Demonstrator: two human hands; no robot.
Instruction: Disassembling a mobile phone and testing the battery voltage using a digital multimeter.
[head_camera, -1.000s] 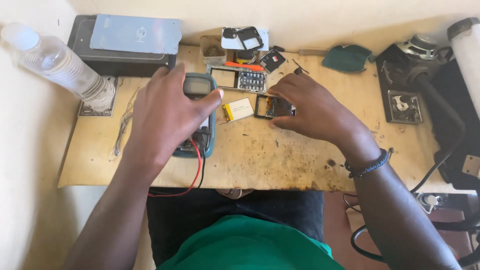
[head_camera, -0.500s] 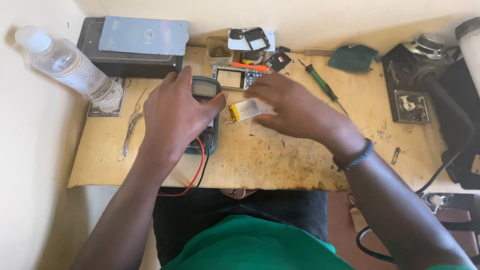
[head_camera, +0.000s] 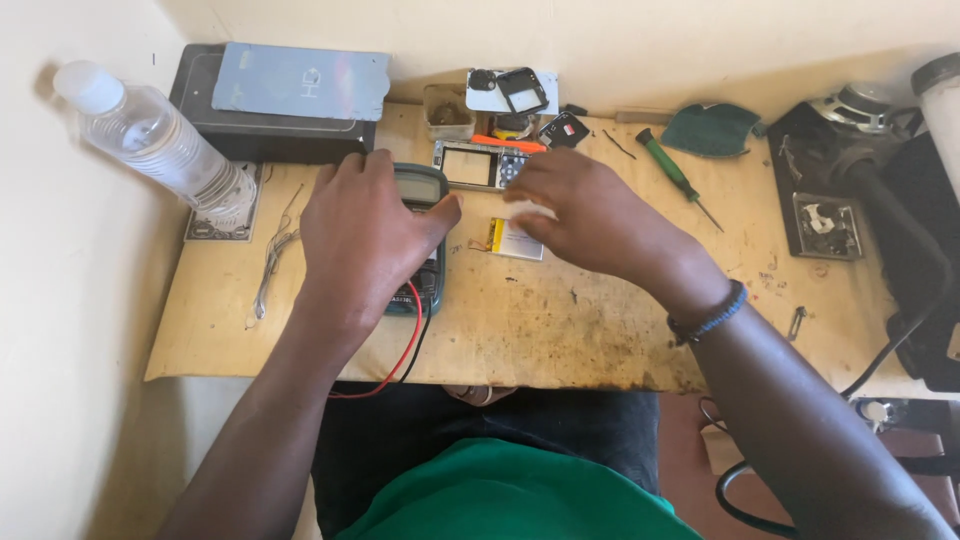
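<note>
- Most of the multimeter (head_camera: 420, 240) is covered by the left hand (head_camera: 365, 235); only its display end and lower edge are seen.
- The right hand (head_camera: 590, 215) fingertips are blurred, so contact with the small flat battery (head_camera: 515, 240) cannot be told.
- The white cylinder (head_camera: 940, 110) is cut off at the right edge.
- The black cable (head_camera: 905, 290) is lost below the table (head_camera: 560, 320).

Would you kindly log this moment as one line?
left hand: on multimeter | right hand: over battery | screwdriver: on table

multimeter (head_camera: 418, 190) grey-green | leads (head_camera: 400, 345) red, black | screwdriver (head_camera: 668, 168) green
</note>
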